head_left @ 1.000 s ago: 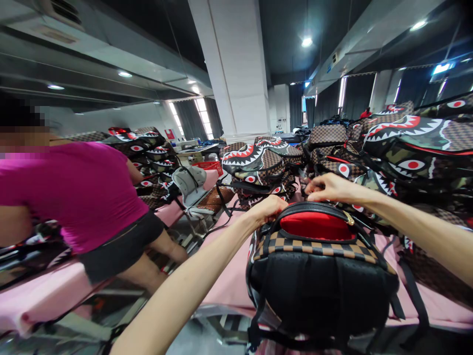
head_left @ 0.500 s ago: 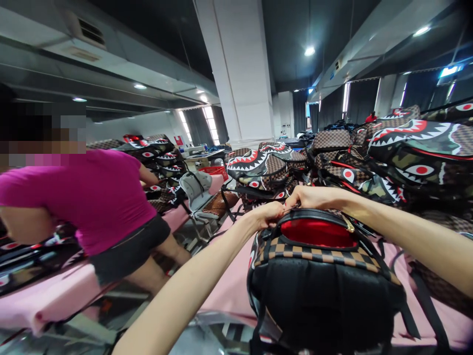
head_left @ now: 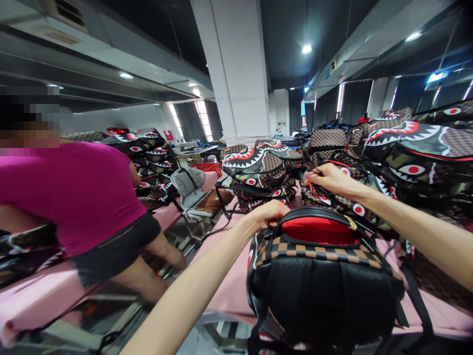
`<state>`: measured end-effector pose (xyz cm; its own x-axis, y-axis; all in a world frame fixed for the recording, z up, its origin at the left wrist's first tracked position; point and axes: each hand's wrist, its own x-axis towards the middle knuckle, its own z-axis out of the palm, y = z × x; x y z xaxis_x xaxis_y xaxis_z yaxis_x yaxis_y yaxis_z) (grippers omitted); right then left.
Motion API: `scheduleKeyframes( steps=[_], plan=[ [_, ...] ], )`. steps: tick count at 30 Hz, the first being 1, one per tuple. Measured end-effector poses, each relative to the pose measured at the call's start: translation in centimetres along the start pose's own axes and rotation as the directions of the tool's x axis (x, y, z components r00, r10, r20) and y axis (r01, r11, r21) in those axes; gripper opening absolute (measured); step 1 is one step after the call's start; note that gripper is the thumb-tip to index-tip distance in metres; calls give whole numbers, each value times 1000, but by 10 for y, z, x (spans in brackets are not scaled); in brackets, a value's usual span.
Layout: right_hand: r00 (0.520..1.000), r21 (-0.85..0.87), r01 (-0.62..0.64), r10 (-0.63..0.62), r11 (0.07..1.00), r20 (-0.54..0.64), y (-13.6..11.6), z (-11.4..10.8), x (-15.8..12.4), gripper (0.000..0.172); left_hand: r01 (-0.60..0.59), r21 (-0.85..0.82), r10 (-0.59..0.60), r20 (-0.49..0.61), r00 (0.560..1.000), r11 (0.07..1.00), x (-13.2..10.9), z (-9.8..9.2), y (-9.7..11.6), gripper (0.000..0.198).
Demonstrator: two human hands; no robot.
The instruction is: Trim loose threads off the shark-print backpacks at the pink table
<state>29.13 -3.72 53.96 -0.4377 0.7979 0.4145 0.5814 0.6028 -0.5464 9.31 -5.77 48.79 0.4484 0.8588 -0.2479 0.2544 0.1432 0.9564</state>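
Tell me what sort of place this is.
Probably a bag workshop: shark-mouth backpacks piled up, pink-covered tables, and a co-worker in a magenta top standing beside one.

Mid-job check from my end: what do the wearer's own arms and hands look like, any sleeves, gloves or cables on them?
The left forearm and right forearm are bare, with no sleeve, watch, cable or marking in view. The left hand and right hand show no gloves. Fingers are too small and partly hidden to tell about rings.
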Motion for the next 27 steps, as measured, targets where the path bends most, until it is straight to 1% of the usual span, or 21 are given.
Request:
scheduleKeyframes(
  steps=[1,2,4,5,6,8,9,10,11,12,13,14,16,18,19,20,22,23,24,25,27],
  plan=[
    [998,-30,-59,58,998,-17,4,-8,-7,34,-3,14,3,-1,1000,1000,-1,1,0,9],
    [994,-40,-100,102,994,44,6,-15,-16,35,-8,32,9,-7,1000,999,-1,3,1,7],
    [957,8,-160,153,987,246,4,-18,-34,35,-22,81,25,-30,999,996,-3,3,2,4],
    [934,49,-191,167,980,316,1,-15,-42,34,-28,111,33,-42,999,993,-6,3,3,5],
    [921,91,-223,179,971,346,-3,-11,-48,34,-44,148,52,-54,997,988,-11,3,5,9],
    [930,182,-276,215,944,300,-9,-1,-55,34,-128,238,165,-143,976,963,-27,4,10,19],
    [939,235,-291,230,927,258,-10,4,-56,33,-193,305,270,-236,933,933,-38,7,13,23],
    [944,289,-300,240,909,225,-11,7,-55,31,-255,391,394,-332,857,884,-51,13,16,27],
    [946,336,-307,249,891,206,-10,8,-55,30,-299,494,521,-409,749,817,-63,22,20,29],
    [946,369,-315,255,874,202,-9,9,-54,29,-307,602,618,-416,667,737,-74,32,22,30],
    [944,394,-319,252,862,213,-7,9,-53,29,-294,701,672,-347,654,649,-82,45,24,30],
    [941,414,-323,244,851,233,-5,8,-53,29,-288,777,677,-228,700,559,-87,57,25,29],
    [939,457,-322,218,829,265,-3,7,-54,29,-307,839,556,7,831,448,-88,78,26,28],
    [946,498,-303,194,812,259,-3,8,-56,26,-330,831,351,176,920,448,-80,88,28,35],
    [953,512,-283,179,811,244,-3,9,-57,24,-346,810,237,262,936,473,-74,88,29,38],
    [961,519,-257,157,815,229,-3,10,-58,22,-369,778,128,356,926,509,-68,87,30,41],
    [971,517,-211,117,830,208,-3,13,-59,20,-405,690,-25,522,852,600,-55,83,34,41],
    [973,516,-201,109,833,204,-3,14,-60,20,-407,641,-59,577,815,650,-49,81,35,39],
    [974,522,-200,108,829,201,-2,15,-60,20,-391,604,-74,600,796,694,-44,81,35,35],
    [973,533,-207,117,820,198,-1,16,-60,19,-351,583,-74,580,811,733,-40,82,34,29],
    [973,566,-219,134,795,187,1,17,-59,18,-231,542,-35,435,900,808,-33,86,31,27]
  ],
)
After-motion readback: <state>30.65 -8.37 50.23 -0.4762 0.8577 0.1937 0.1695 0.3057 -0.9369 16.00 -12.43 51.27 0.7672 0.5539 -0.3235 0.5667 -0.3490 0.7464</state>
